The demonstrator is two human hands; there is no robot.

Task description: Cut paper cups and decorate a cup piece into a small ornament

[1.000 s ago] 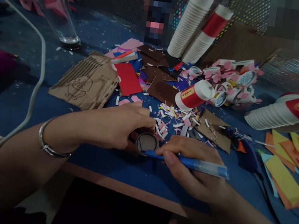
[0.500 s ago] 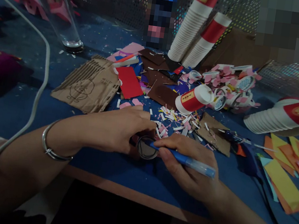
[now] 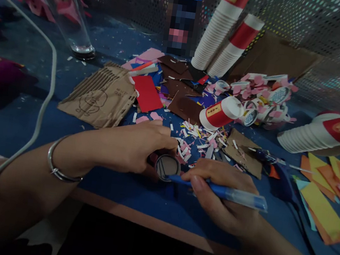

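My left hand [image 3: 145, 147] is closed around the side of a small round paper cup piece [image 3: 168, 167], its pale flat face turned up with dark pen lines on it. Between the thumb and fingers of my right hand [image 3: 224, 190] lies a blue pen [image 3: 230, 195] with a clear barrel end. The pen's tip meets the lower rim of the round face. Paper scraps [image 3: 186, 144], white and pink, are strewn just beyond both hands. Past them a red and white paper cup [image 3: 221, 112] stands upside down, tilted.
Corrugated cardboard [image 3: 98, 96] with a drawn figure lies left, near a clear glass [image 3: 78, 34] and white cable [image 3: 49, 85]. Stacked paper cups [image 3: 216, 32] stand behind; more cups [image 3: 311, 130] lie right, by coloured paper strips [image 3: 320, 203] and a blue glue gun [image 3: 282, 181].
My right hand has moved slightly right and down, taking the pen from the upper right of the round face to its lower rim. My left hand stays in place.
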